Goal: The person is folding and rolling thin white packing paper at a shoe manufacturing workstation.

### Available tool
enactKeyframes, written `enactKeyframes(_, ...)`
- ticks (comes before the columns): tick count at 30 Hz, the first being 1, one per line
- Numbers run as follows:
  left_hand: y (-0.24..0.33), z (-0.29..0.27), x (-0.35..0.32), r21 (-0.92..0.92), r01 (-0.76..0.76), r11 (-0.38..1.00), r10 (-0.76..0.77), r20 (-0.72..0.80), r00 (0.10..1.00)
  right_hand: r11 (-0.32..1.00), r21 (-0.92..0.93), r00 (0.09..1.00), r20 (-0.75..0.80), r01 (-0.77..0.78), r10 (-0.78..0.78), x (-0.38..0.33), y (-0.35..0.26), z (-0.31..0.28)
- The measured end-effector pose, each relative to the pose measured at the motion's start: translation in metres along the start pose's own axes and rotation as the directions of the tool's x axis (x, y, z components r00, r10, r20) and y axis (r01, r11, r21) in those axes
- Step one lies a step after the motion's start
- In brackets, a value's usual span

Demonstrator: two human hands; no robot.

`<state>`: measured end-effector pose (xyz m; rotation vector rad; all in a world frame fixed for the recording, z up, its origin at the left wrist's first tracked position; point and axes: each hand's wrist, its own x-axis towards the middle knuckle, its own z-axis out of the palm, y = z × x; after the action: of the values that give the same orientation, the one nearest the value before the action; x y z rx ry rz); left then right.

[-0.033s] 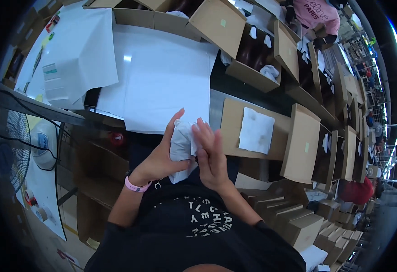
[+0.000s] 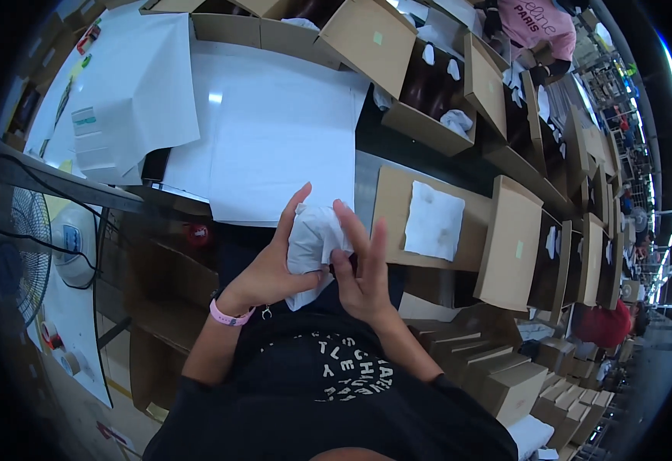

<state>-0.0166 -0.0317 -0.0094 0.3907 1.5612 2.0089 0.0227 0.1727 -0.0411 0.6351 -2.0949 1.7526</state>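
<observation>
One broad stack of white paper lies ahead; to its right, one cardboard panel carries one smaller white sheet. One paper-wrapped bundle is held up by the stack's near edge. The left hand curls around it, thumb across the front. The right hand has just spread its fingers, half open, its thumb at the bundle's right edge, so the fold there is probably not yet pressed flat.
</observation>
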Motion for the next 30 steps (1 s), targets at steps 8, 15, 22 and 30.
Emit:
enactKeyframes(8, 0.001, -0.008, -0.007, 0.302, -0.065, 0.951, 0.041, 0.085, 0.996, 0.969, 0.011, 0.948, 0.207, -0.248, 0.241, 0.036, -0.014, -0.055)
enactKeyframes(15, 0.004, -0.006, -0.002, 0.698, -0.263, 0.666, 0.3, 0.072, 0.951, 0.873, -0.011, 0.773, 0.459, -0.488, 0.438, 0.035, -0.021, -0.077)
enactKeyframes(22, 0.005, -0.002, 0.007, 0.882, -0.317, 0.35, 0.459, 0.133, 0.878, 0.915, 0.029, 0.877, 0.301, -0.402, 0.375, 0.043, -0.03, -0.066)
enactKeyframes(30, 0.011, -0.008, 0.007, 0.948, -0.282, 0.147, 0.382, 0.208, 0.9, 0.879, 0.051, 0.863, 0.223, -0.474, 0.453, 0.041, -0.029, -0.047)
